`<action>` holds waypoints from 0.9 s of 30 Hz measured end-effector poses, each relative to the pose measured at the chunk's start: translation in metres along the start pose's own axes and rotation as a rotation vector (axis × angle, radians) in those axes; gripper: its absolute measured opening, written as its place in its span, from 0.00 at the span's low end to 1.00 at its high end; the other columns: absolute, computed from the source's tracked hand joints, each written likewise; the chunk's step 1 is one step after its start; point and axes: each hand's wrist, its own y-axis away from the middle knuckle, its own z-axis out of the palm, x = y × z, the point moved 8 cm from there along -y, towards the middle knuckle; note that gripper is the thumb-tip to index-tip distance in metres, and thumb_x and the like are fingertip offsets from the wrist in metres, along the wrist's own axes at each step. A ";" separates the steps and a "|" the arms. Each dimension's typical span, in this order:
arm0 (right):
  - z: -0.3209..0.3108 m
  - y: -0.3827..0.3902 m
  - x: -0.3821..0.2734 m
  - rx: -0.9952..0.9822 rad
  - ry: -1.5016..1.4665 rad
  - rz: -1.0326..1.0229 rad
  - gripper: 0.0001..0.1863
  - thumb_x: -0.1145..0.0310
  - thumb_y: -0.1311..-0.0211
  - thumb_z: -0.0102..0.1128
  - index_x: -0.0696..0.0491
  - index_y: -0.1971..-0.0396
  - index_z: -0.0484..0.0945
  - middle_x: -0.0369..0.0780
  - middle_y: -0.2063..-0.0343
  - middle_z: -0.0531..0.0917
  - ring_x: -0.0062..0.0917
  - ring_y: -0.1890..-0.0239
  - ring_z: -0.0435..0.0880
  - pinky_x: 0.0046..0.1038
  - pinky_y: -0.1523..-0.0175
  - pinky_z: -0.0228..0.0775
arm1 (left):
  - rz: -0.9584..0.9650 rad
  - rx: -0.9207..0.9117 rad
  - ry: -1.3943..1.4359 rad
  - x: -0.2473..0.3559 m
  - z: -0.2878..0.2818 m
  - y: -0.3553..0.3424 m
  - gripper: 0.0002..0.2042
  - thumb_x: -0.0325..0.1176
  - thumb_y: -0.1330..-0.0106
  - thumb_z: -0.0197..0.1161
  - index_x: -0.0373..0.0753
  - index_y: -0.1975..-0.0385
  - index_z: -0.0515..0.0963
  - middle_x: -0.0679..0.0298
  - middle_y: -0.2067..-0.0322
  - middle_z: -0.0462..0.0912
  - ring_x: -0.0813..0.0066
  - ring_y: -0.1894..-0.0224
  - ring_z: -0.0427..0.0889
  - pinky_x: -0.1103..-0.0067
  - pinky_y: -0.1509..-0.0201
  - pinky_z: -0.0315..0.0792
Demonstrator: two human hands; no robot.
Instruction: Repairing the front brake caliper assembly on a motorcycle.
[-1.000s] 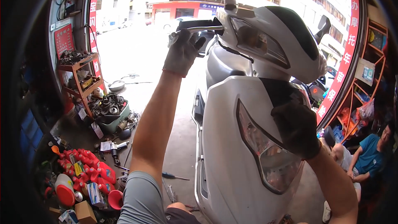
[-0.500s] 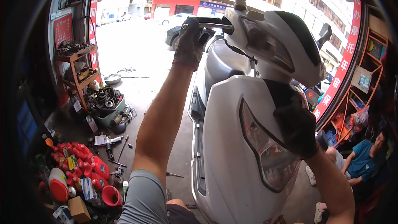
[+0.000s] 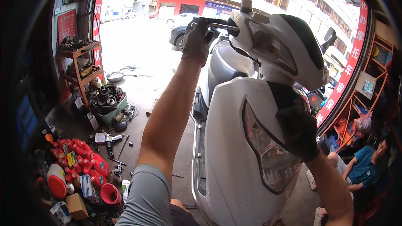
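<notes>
A white scooter faces me, its front panel and headlights close in front. My left hand, in a grey-and-black work glove, is closed around the handlebar grip with the silver brake lever, at the upper middle. My left arm is stretched far forward. On the front panel's black centre strip rests my right hand, also in a dark glove. It lies beside the large lower headlight; its fingers blend into the black and cannot be made out.
Red bottles, a red funnel and a cardboard box crowd the floor at left. Tools lie nearer the middle. Behind stand a parts tub and a metal rack. At right, a person sits before orange shelving.
The view has shifted slightly, so the background sits a little further right. Both hands keep their places on the scooter.
</notes>
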 end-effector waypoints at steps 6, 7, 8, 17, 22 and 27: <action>-0.004 0.000 -0.001 -0.012 0.009 0.008 0.03 0.76 0.45 0.63 0.52 0.71 0.80 0.40 0.73 0.82 0.36 0.70 0.83 0.35 0.62 0.74 | -0.006 -0.576 0.172 0.015 0.034 0.045 0.12 0.36 0.28 0.59 0.45 0.48 0.72 0.66 0.53 0.80 0.74 0.49 0.78 0.65 0.42 0.71; -0.003 0.000 -0.001 -0.020 0.015 0.009 0.03 0.76 0.45 0.63 0.52 0.70 0.80 0.40 0.73 0.82 0.36 0.70 0.83 0.35 0.62 0.74 | -0.007 -0.577 0.172 0.011 0.035 0.040 0.12 0.36 0.28 0.59 0.45 0.48 0.72 0.66 0.53 0.80 0.74 0.49 0.78 0.65 0.42 0.71; -0.002 -0.001 -0.001 -0.019 0.010 0.007 0.03 0.76 0.45 0.63 0.52 0.70 0.80 0.40 0.73 0.82 0.36 0.70 0.83 0.35 0.62 0.74 | 0.004 -0.409 0.132 0.008 0.024 0.029 0.13 0.35 0.28 0.60 0.45 0.47 0.71 0.66 0.53 0.79 0.74 0.48 0.78 0.66 0.41 0.71; -0.003 0.000 -0.002 0.005 0.037 -0.045 0.04 0.76 0.43 0.63 0.50 0.69 0.80 0.40 0.74 0.81 0.37 0.72 0.81 0.35 0.66 0.71 | -0.034 -0.462 0.222 0.013 0.032 0.041 0.11 0.34 0.29 0.61 0.46 0.50 0.71 0.68 0.56 0.79 0.75 0.53 0.79 0.69 0.46 0.74; -0.001 -0.002 -0.005 0.010 -0.003 -0.047 0.04 0.76 0.43 0.63 0.51 0.69 0.80 0.40 0.74 0.81 0.37 0.72 0.82 0.34 0.67 0.71 | -0.022 -0.356 0.223 0.010 0.022 0.023 0.07 0.35 0.28 0.60 0.46 0.55 0.73 0.68 0.58 0.80 0.75 0.53 0.79 0.70 0.47 0.75; -0.001 -0.001 -0.002 0.000 0.015 -0.041 0.04 0.75 0.43 0.63 0.50 0.69 0.80 0.40 0.75 0.81 0.37 0.72 0.81 0.35 0.67 0.71 | -0.013 -0.229 0.191 0.005 0.018 0.021 0.07 0.35 0.29 0.61 0.46 0.55 0.74 0.66 0.58 0.80 0.73 0.55 0.80 0.68 0.46 0.75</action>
